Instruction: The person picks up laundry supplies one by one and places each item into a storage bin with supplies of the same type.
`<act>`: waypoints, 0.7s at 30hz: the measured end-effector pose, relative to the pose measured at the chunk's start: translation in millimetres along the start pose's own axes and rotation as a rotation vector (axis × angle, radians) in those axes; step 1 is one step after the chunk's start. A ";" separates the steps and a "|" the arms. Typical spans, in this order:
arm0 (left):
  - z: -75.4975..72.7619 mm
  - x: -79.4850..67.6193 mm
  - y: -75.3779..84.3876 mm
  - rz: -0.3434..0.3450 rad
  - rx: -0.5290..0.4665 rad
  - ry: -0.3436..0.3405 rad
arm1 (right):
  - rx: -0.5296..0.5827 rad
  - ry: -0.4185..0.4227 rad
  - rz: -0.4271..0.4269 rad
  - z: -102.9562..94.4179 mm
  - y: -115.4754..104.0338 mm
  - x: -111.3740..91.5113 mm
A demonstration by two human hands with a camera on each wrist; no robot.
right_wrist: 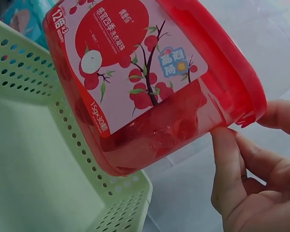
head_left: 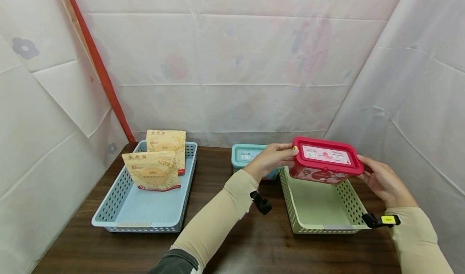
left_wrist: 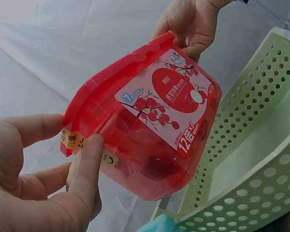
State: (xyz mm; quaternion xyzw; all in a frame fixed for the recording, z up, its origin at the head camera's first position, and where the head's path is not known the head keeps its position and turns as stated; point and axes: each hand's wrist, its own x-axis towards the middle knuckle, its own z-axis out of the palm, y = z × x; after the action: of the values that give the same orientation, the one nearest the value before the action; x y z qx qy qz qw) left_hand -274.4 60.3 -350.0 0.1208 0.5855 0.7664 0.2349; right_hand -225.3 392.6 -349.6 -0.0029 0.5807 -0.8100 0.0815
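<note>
A red lidded box of laundry capsules (head_left: 323, 161) is held tilted above the green basket (head_left: 316, 205). Its clear red wall shows capsules inside in the left wrist view, behind a pink label with red fruit. My left hand (head_left: 270, 159) pinches one end of the box at the lid rim, by a yellow seal sticker (left_wrist: 73, 140). At the opposite end, my right hand (head_left: 385, 181) grips the lid's edge between thumb and fingers. Behind my left hand stands a teal lidded box (head_left: 247, 155), partly hidden by that hand.
On the left of the dark wooden table (head_left: 232, 241) sits a light blue basket (head_left: 160, 209). Two yellow pouches, a front one (head_left: 152, 171) and a rear one (head_left: 170, 141), stand in it. White cloth sheets (head_left: 232, 64) hang behind and at both sides.
</note>
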 end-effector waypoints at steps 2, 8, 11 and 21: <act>0.6 2.4 -0.6 -0.007 0.002 -0.003 | -0.010 0.008 0.003 -1.5 0.7 1.0; 2.8 11.0 -4.0 -0.028 -0.009 -0.002 | -0.039 0.041 0.015 -6.2 4.9 5.5; 3.4 14.4 -5.8 -0.043 -0.014 0.011 | -0.071 0.065 0.028 -7.3 7.0 8.0; 0.6 21.4 -15.3 -0.068 -0.001 0.060 | -0.143 0.116 0.085 -5.4 16.5 18.8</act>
State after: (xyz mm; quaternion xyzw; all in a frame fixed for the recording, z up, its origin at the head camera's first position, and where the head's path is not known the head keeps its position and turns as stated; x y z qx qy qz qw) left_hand -289.2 74.7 -366.4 0.0779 0.5957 0.7615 0.2432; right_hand -242.3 390.0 -368.6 0.0630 0.6402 -0.7613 0.0813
